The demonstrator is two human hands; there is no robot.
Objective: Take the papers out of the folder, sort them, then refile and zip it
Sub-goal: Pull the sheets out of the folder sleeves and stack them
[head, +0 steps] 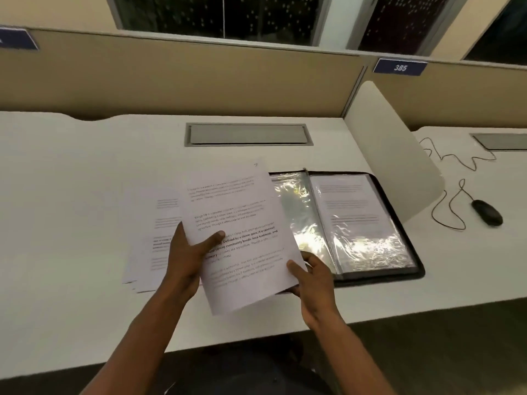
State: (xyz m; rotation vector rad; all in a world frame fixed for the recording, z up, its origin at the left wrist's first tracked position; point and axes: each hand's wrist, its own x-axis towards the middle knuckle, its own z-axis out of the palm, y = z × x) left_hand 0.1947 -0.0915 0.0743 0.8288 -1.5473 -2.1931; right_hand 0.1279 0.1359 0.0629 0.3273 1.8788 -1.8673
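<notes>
**Sheet up in both hands, folder lying open**

On the left of the white desk, a loose pile of papers lies fanned out. The left hand pinches a printed sheet, thumb on top; the right hand curls round its lower right edge. Just beside it, the black zip folder lies open, its shiny plastic sleeves showing, one page tucked inside. Far right, a mouse.

White desk, tan partition, dark windows behind
</notes>
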